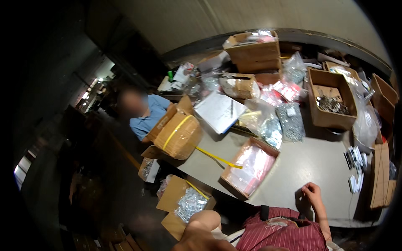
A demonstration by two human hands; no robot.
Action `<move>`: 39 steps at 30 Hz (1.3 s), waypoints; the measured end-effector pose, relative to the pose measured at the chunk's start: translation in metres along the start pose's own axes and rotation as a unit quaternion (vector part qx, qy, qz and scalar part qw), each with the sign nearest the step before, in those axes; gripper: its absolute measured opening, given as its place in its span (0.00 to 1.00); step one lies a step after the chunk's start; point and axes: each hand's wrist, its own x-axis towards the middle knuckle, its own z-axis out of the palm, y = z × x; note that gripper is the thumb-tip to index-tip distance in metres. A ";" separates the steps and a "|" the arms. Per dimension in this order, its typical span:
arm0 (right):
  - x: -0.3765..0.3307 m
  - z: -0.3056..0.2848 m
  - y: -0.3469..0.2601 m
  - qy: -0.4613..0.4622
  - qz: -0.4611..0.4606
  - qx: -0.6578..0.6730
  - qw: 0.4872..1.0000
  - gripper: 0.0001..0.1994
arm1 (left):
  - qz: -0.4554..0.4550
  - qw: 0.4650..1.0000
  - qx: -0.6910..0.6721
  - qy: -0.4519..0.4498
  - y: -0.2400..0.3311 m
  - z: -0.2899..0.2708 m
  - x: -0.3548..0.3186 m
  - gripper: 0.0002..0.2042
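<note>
My right hand (311, 193) is at the near part of the grey table (299, 161), fingers curled and pressed together; anything between them is too small to see. Left of it stands a shallow open cardboard box (223, 176) with clear and pinkish plastic bags (252, 164) inside. A yellow strap (217, 158) reaches over that box's edge. My left hand (194, 243) is at the lower edge, near the camera, with its fingers hidden. Beyond that arm, an open carton (169, 196) holds many small silvery metal parts (191, 203).
A strapped carton (181, 137) sits at the table's left, by a person in blue (157, 109). Papers with a pen (220, 109), bagged hardware (290, 121) and a tall carton (255, 56) crowd the back. Rightward are a box of metal pieces (333, 119) and metal fittings (355, 167).
</note>
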 end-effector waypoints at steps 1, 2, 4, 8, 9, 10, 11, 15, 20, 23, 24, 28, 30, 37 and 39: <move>-0.001 -0.001 0.000 0.003 -0.010 0.001 1.000 0.07 | 0.000 1.000 0.003 -0.004 0.002 0.001 0.002 0.13; -0.002 -0.001 0.001 0.003 -0.015 -0.004 1.000 0.08 | 0.001 1.000 0.010 0.001 0.005 0.001 0.001 0.13; 0.000 -0.002 0.001 0.002 -0.013 -0.023 1.000 0.08 | 0.005 1.000 0.023 0.004 0.009 0.002 -0.002 0.14; 0.007 -0.002 0.009 0.008 -0.019 -0.052 0.998 0.08 | 0.012 0.999 0.043 0.010 0.016 0.005 -0.008 0.16; 0.009 0.000 0.009 -0.002 -0.020 -0.050 0.999 0.08 | 0.012 0.999 0.045 0.012 0.021 0.007 -0.004 0.16; 0.009 0.001 0.009 -0.004 -0.022 -0.049 0.999 0.08 | 0.012 0.998 0.055 0.012 0.020 0.008 -0.004 0.16; 0.010 0.001 0.009 -0.005 -0.023 -0.049 0.999 0.08 | 0.010 0.998 0.064 0.014 0.021 0.005 -0.002 0.16; 0.013 0.001 0.006 -0.005 -0.016 -0.084 0.996 0.08 | 0.001 0.996 0.090 0.009 0.017 0.001 0.011 0.16; 0.015 0.003 0.010 0.010 -0.024 -0.060 0.998 0.07 | -0.014 0.992 0.126 0.014 0.017 0.000 0.016 0.16; 0.014 0.003 0.011 0.020 -0.022 -0.065 0.997 0.08 | -0.007 0.993 0.122 0.004 0.013 -0.006 0.018 0.15; 0.012 0.002 0.011 0.025 -0.021 -0.069 0.997 0.07 | -0.001 0.994 0.108 -0.001 0.011 -0.008 0.016 0.15; 0.012 0.008 0.003 0.019 -0.020 -0.082 0.996 0.08 | 0.029 0.996 0.062 -0.048 0.012 -0.015 0.019 0.15; 0.013 0.008 0.004 0.034 -0.026 -0.102 0.994 0.08 | 0.052 0.992 -0.023 -0.112 0.002 -0.026 0.022 0.16; 0.012 0.013 -0.010 0.117 -0.053 -0.247 0.960 0.12 | -0.466 0.871 0.081 0.132 -0.093 -0.064 -0.051 0.07; 0.009 0.019 -0.015 0.119 -0.071 -0.251 0.958 0.12 | -0.570 0.751 0.296 0.151 -0.151 -0.082 -0.107 0.11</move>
